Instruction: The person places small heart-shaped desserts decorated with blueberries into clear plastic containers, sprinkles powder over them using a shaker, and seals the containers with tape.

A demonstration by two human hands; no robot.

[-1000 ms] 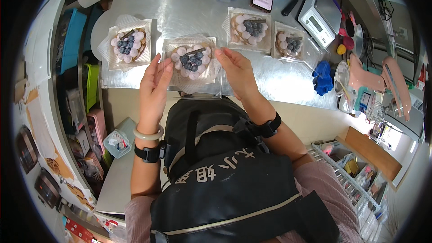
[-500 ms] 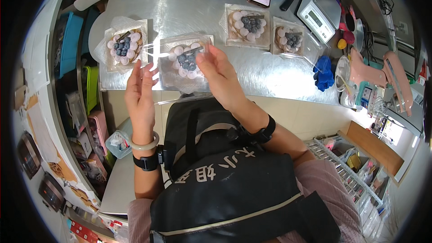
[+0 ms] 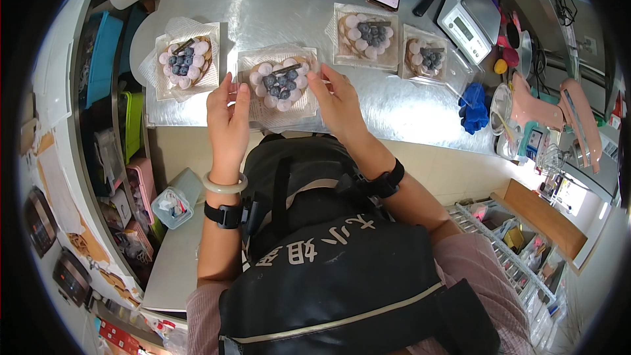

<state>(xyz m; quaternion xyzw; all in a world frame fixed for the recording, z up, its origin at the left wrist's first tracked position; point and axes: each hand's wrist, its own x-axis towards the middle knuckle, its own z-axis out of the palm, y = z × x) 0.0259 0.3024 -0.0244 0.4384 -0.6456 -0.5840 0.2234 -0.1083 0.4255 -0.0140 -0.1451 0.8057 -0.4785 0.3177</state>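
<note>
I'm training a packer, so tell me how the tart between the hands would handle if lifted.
The tart is probably fragile, since soft-looking dollops crowd its top. Its round, heaped blueberries might roll off if tilted.

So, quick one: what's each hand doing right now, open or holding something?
Left hand: at the left edge of the clear box around the blueberry tart; grip can't be told.
Right hand: at its right edge; grip can't be told.

Small baking kitchen: steel worktop, digital scale, pink stand mixer, wire whisk, several blueberry-topped tarts, black apron worn, plastic bins at left. Commercial or home setup? Can't tell, edges dark and warped.
</note>
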